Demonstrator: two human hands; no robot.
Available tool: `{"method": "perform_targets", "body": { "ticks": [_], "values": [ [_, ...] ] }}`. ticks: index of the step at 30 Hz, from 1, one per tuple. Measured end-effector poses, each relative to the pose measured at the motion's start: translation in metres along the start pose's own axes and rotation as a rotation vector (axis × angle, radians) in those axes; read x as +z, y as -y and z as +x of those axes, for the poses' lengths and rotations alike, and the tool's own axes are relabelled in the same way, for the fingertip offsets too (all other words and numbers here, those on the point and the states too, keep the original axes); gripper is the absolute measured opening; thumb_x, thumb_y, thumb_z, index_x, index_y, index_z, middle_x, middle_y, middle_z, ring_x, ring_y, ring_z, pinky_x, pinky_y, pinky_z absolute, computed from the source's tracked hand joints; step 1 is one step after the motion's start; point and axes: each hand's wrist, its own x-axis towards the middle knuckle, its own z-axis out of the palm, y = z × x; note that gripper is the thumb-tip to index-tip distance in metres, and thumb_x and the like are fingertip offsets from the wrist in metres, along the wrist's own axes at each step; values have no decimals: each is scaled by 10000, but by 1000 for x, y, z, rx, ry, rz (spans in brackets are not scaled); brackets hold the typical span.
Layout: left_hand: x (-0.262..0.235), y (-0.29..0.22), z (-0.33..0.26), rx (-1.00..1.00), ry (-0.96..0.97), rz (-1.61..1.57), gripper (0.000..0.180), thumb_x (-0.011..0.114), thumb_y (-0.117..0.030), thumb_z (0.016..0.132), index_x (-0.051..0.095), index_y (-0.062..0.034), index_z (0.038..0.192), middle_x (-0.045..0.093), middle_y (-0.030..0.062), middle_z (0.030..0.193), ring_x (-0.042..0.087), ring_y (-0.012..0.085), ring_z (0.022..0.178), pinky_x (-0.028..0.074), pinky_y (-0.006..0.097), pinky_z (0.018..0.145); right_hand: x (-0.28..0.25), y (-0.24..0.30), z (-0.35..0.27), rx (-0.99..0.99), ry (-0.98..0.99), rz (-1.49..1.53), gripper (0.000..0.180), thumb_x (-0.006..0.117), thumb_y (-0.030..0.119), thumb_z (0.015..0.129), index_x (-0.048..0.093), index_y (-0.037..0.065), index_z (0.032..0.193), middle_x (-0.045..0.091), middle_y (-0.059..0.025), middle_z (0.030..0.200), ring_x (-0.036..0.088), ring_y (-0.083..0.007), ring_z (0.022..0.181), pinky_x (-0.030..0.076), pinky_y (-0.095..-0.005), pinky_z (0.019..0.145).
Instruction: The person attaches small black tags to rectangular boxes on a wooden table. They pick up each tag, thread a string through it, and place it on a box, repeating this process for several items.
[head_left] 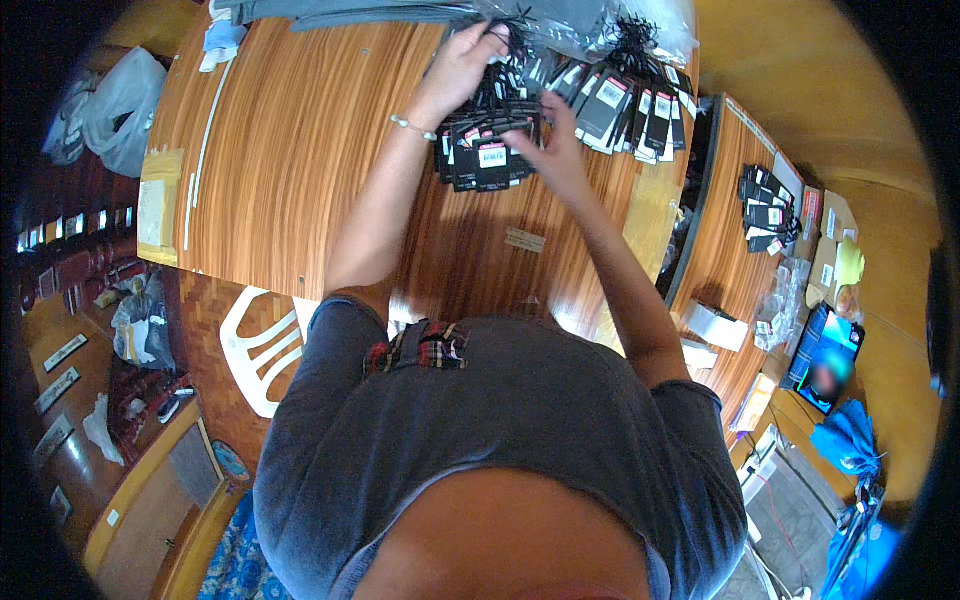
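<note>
At the far side of the wooden table, my left hand point(463, 72) is closed on the black cords of a bunch of hang tags. The dark tags point(478, 176) hang fanned out below it, some with a white label and a red strip. Beside this bunch is my right hand point(562, 160), its thumb and fingers spread apart and its thumb close to the tags. A second bunch of black and white hang tags point(606, 104) lies to the right, its cords gathered in a tangle at the top.
Clear plastic and grey cloth point(350, 12) lie along the table's far edge point(290, 100). On a side table at right sit another bunch of tags point(768, 212), white paper pieces point(716, 326) and a lit screen point(826, 355). A white plastic chair point(258, 345) stands at left.
</note>
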Motion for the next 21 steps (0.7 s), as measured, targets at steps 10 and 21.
{"method": "perform_targets", "body": {
  "ticks": [10, 21],
  "values": [
    [-13, 10, 64, -136, -84, -279, 265, 461, -322, 918, 534, -100, 793, 509, -31, 737, 436, 69, 668, 351, 218, 620, 55, 27, -21, 120, -148, -356, 785, 734, 238, 648, 317, -16, 1262, 418, -224, 1119, 416, -378, 1042, 323, -431, 919],
    [-28, 26, 84, 165, -129, 577, 338, 441, -269, 910, 504, 44, 1022, 562, 268, 953, 530, 418, 907, 431, 400, 794, 77, -2, -32, 235, -78, 123, 956, 739, 105, 643, 121, -29, 1360, 342, -257, 1264, 383, -362, 1157, 307, -386, 985]
  ]
}}
